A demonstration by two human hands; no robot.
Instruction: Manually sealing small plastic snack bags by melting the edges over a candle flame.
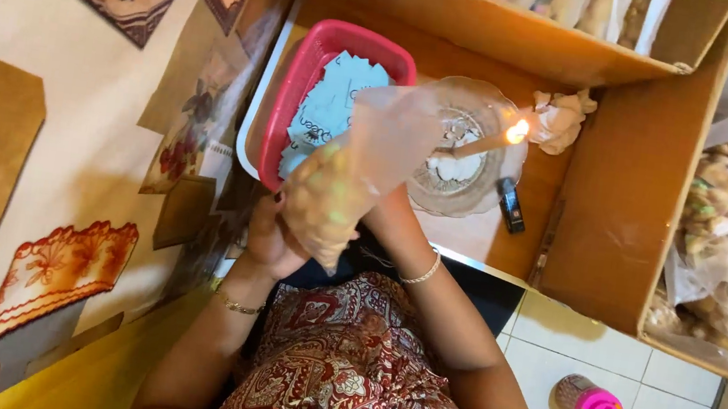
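I've got the clear plastic bag of mixed snacks [332,196] gripped in my left hand [270,239], my right hand [391,213] hidden behind it so I can't tell its grip, and I'd judge it best to keep the bag's open neck taut and brush it only briefly past the lit candle flame [516,132].

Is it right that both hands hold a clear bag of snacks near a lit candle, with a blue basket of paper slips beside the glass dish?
Not quite. The head view shows the basket is pink, not blue; only the paper slips inside are blue. The rest stands.

One lit candle [483,142] — one pink basket [303,75], one glass dish [465,185], one black lighter [511,205].
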